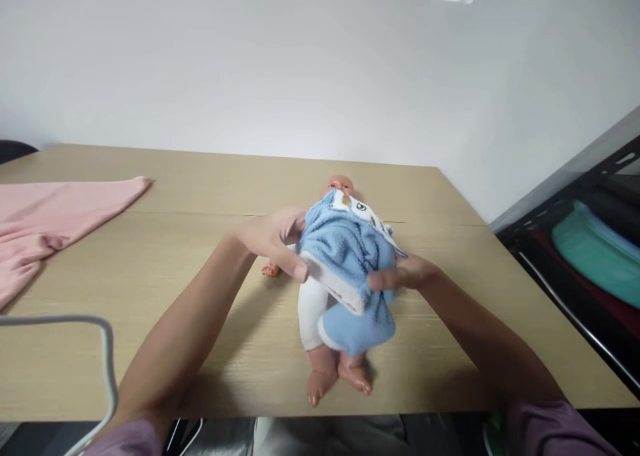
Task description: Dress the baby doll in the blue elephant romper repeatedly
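A baby doll (323, 369) in white leggings lies face up on the table, feet toward me. Over its torso is a fluffy light-blue garment (345, 239) with a white hem and a printed animal face. My left hand (280, 237) grips the left side of this garment, thumb on the white hem. On the opposite side, my right hand (404, 273) pinches the garment near its lower edge. A loose blue flap hangs over the doll's legs. One doll hand shows beneath my left wrist; the other is hidden.
Pink cloth (65, 219) lies on the left of the wooden table (210, 183). A white cable (107, 363) arches at the front left. Beyond the right table edge stands a dark rack with teal fabric (590, 253). A pale wall rises behind.
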Tool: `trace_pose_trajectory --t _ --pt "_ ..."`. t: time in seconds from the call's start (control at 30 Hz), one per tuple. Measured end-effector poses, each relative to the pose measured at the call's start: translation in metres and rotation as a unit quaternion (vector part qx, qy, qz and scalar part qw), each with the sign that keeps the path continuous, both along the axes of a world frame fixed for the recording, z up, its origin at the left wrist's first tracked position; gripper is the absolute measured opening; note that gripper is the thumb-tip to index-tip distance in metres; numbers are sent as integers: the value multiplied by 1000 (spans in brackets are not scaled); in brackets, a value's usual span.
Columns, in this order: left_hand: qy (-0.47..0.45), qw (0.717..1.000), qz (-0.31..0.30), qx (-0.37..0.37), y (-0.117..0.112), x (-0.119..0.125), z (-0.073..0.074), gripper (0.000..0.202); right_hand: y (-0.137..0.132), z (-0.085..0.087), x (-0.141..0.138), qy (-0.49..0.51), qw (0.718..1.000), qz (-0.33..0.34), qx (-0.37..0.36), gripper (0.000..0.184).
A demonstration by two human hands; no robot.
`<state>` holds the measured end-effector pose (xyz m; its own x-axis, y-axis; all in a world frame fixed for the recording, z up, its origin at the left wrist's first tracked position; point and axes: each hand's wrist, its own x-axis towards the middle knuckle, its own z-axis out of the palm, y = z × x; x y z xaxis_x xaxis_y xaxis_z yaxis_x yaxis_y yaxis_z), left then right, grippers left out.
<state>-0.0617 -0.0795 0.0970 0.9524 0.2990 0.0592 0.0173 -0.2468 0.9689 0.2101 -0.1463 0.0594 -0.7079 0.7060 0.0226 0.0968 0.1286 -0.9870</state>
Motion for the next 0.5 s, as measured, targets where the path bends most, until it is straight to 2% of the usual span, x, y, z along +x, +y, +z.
trace_pose_trajectory --t 0.07,0.1,0.2,0.27,0.33,0.4,0.5 --pt "-10 999 40 23 -7 2 3 52 -2 8 -7 -2 998 24 58 78" --pt "-15 997 67 33 -11 3 4 51 -4 10 -10 -3 997 5 78 75" --pt "-21 985 155 68 -22 4 7 46 -13 11 -19 8 979 -171 109 54" --pt "-13 972 217 92 -31 6 9 44 -20 9 -20 21 949 -287 128 44" --pt "1 957 264 116 -42 11 12 46 -27 7 -19 20 921 -355 156 38" --pt "12 946 294 139 -56 18 13 48 -35 10 -16 5 909 -383 164 31" --pt "24 931 329 158 -84 29 6 52 -50 17 -12 -20 917 -362 163 19"
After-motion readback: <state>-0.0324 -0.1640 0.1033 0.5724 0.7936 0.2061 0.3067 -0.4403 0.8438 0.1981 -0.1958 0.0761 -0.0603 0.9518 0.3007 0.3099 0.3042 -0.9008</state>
